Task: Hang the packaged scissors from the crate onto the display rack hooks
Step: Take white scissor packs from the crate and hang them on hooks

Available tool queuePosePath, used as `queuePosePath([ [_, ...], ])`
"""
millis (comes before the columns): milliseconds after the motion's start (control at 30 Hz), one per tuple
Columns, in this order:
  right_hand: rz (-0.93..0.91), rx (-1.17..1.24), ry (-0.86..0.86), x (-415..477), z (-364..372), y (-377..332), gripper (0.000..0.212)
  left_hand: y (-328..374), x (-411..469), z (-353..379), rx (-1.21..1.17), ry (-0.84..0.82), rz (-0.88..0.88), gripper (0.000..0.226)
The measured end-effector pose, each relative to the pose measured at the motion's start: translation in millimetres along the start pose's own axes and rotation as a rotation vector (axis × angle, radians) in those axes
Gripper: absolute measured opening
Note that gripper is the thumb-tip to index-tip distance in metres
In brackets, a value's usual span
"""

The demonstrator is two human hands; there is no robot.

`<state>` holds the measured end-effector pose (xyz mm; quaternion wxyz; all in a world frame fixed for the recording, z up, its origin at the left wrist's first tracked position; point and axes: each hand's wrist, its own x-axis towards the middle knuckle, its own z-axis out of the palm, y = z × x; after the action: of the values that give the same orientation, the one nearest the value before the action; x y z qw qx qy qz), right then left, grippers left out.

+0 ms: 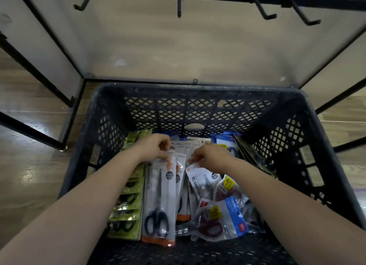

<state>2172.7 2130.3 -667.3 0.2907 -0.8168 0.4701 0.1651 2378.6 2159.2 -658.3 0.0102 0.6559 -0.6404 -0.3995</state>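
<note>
Both my hands reach into a black lattice crate [200, 108] full of packaged scissors. My left hand [155, 147] pinches the top edge of a long grey pack with black-handled scissors [159, 205]. My right hand [212, 155] pinches the top of a smaller grey scissors pack [200, 182] beside it. More grey packs stand behind the hands. The display rack's black bar runs along the top, with several bare hooks hanging from it, one in the middle [179, 5].
Green scissors packs [128, 203] line the crate's left side; blue packs with red-handled scissors [219, 217] lie at right. The rack's black frame legs [33, 70] stand on the wooden floor on both sides, with a pale back panel [198, 46] behind the crate.
</note>
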Motion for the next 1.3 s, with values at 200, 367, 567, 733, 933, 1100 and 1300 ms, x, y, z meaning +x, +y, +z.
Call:
queuePosePath([
  [200,0.009,0.013,-0.002,-4.2,-7.8,4.0,0.016,13.6,-2.7,-20.1,-0.026,-0.046,-0.022,0.015],
  [367,0.024,0.009,0.000,-13.0,-14.8,4.3,0.017,10.8,-9.4,-29.9,0.204,-0.152,-0.091,0.040],
  [567,0.046,0.061,0.086,-26.3,-40.5,-5.4,0.012,22.0,-27.7,-50.2,0.375,-0.146,-0.147,0.027],
  [733,0.063,0.114,0.123,-73.4,-101.2,-29.5,0.011,75.2,-71.0,-88.2,0.301,-0.112,-0.041,0.028],
  [933,0.089,0.186,0.300,-167.3,-220.0,-76.5,0.012,180.5,-156.1,-189.1,0.462,-0.062,0.082,0.019],
  [1100,0.067,0.167,0.419,-262.2,-346.0,-125.4,0.013,265.7,-237.3,-292.9,0.560,0.045,0.108,0.016],
  [1300,0.043,0.134,0.515,-371.3,-482.5,-188.7,0.019,375.6,-340.4,-409.1,0.587,0.169,0.190,0.016],
])
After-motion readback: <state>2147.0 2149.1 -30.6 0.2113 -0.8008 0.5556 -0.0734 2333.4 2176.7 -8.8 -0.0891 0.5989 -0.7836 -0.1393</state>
